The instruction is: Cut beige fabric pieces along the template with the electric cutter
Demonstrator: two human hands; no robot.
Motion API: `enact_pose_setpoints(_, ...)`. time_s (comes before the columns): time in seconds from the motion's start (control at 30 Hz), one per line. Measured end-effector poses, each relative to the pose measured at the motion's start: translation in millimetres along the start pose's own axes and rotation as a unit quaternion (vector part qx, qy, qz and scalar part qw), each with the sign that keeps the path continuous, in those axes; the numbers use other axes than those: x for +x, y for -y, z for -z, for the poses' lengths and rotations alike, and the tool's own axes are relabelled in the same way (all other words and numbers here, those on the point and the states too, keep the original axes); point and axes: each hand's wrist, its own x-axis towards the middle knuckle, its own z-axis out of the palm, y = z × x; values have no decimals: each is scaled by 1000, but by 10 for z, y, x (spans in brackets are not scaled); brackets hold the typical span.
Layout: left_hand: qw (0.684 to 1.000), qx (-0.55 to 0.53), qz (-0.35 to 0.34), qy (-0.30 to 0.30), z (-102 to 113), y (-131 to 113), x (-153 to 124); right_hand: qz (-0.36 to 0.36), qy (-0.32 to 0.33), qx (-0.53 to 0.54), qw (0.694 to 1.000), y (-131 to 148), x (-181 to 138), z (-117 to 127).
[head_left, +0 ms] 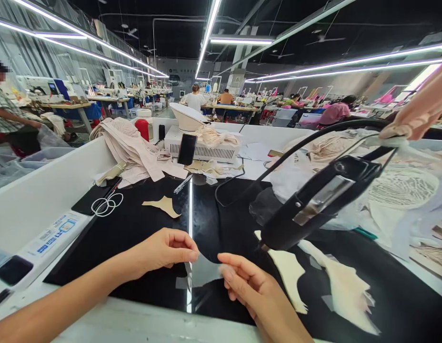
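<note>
Between my hands, low over the black work surface (135, 267), is a thin translucent sheet piece (206, 272) with a curved upper edge. My left hand (167, 250) pinches its upper left corner between thumb and fingers. At its right end, my right hand (247, 286) has thumb and forefinger closed on the edge. A small tan fabric piece (164, 206) lies beyond my left hand. To the right of my right hand rest a cream fabric piece (289, 274) and a layered stack of cream pieces (344, 290) with translucent bits under it.
A black handheld device (324, 195) hangs tilted at the right on a cable. Beige fabric strips (135, 147), a phone (187, 148) and a white vented box (214, 150) stand at the back. White cord loops (106, 205) lie left. A low white wall (53, 176) borders the table.
</note>
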Motion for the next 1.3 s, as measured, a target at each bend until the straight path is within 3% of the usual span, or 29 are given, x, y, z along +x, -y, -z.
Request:
enact_pose_setpoints(0.27,1000,-1,5,14,79,31,-30,-27,0,87,996,16,22,-91)
enact_pose_setpoints(0.47,1000,-1,-3,-2,119,50,-19,3,-15,113,993,10,14,-133)
enact_pose_setpoints(0.77,999,-29,-12,-14,190,88,16,87,-15,49,995,-5,16,-178)
enact_pose_setpoints(0.97,998,-21,-62,-21,196,125,38,110,18,11,994,18,-59,-213)
enact_pose_setpoints(1.13,985,-102,-128,44,99,98,-9,127,142,19,981,49,-111,-171)
enact_pose_setpoints(1.3,953,-210,-182,120,23,93,-50,171,89,-58,979,57,-9,-198)
